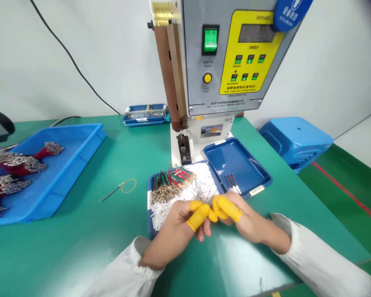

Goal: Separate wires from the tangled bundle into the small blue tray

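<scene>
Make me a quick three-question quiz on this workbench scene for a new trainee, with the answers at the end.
1. Multiple choice: The finger covers on the left hand and right hand are: A) yellow, B) black, C) pink.
2. True or false: The blue stool stands to the left of the machine.
3. Short answer: Of the left tray and the right tray, which holds just one small bunch of wires?

Key:
1. A.
2. False; the stool is to the right of the machine.
3. The right tray; the left one is heaped with wires and white pieces.
</scene>
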Available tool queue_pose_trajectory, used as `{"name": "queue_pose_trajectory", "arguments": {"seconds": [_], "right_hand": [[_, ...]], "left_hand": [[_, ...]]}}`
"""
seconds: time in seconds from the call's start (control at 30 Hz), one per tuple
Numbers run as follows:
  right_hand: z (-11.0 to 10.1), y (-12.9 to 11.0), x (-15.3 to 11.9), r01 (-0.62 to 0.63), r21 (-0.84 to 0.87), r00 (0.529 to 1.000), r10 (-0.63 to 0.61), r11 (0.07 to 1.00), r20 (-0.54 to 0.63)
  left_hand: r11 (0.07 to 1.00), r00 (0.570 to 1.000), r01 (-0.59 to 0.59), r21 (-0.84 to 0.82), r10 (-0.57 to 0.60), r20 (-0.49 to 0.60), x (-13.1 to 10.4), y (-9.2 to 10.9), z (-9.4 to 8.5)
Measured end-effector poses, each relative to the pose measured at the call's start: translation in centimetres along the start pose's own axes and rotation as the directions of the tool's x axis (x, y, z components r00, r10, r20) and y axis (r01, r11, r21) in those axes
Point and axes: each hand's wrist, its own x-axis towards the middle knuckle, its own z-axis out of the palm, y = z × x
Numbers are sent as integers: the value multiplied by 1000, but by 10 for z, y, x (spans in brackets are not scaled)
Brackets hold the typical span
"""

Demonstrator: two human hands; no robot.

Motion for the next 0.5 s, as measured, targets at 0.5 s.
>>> {"name": "queue_pose_trajectory", "arguments": {"seconds": [0.5], "right_hand": [[-3,11,1,50,-119,998,-54,992,-33]], "left_hand": [[997,997,-58,50,55,46,-1,1,0]]}}
